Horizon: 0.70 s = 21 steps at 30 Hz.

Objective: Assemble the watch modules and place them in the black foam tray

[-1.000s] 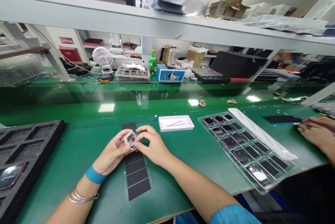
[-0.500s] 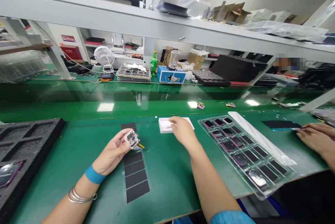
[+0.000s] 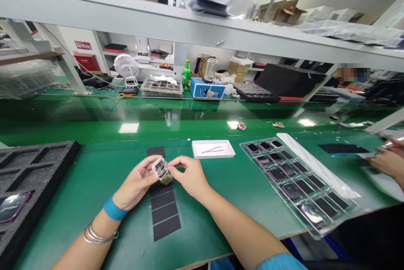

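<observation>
In the middle of the head view, my left hand (image 3: 139, 183) grips a small rounded electronic module (image 3: 160, 168), like an opened smartwatch body, with circuitry exposed. A yellow strip shows under its lower edge. The thumb and forefinger of my right hand (image 3: 191, 177) pinch at the module's right edge; the exact part between them is too small to tell. Beneath both hands lies a strip of black rectangular sheets (image 3: 166, 221) on clear backing. Behind my right hand is a shallow white box (image 3: 197, 155) with thin metal tweezers (image 3: 213, 150) lying inside.
To the right, a clear plastic tray (image 3: 311, 231) holds several watch-like pieces and black rectangles. A black foam tray (image 3: 67, 156) stands at left. Another person's hand (image 3: 386, 162) works at the far right near a dark sheet (image 3: 342, 148). A metal shelf beam (image 3: 195, 30) crosses above.
My right hand has moved left from the white box to the module in my left hand. The tweezers now show lying in the box. At far right, the other person's hands have shifted.
</observation>
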### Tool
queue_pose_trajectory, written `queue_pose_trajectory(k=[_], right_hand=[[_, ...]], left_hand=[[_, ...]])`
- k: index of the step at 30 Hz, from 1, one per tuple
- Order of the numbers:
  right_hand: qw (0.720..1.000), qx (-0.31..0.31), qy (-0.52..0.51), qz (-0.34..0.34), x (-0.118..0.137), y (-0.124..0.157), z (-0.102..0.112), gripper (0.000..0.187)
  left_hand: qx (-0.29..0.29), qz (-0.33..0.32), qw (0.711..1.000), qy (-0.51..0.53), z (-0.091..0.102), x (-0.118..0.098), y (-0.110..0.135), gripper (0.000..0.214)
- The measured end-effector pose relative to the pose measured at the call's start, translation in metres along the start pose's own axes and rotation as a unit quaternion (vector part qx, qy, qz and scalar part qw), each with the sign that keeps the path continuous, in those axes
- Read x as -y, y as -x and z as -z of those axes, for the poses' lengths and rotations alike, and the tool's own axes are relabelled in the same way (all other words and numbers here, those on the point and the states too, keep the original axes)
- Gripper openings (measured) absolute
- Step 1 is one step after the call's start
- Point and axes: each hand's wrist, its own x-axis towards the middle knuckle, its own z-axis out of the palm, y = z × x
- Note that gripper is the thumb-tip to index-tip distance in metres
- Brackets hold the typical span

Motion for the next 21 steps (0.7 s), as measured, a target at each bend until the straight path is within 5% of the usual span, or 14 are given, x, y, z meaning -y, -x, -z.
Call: queue_pose_trajectory(k=[13,21], right_hand=[[1.0,0.013,-0.013,-0.006,-0.0013,-0.0007,0.0008,0.007],[0.992,-0.024,0.096,0.073,-0.002,0.0034,-0.0049,0.01]], left_hand=[[0.0,-0.009,1.0,-0.011,-0.0039,-0.0034,-0.0008,0.043],[-0.014,-0.019,0.999,-0.025,-0.0042,-0.001,-0.001,0.042]])
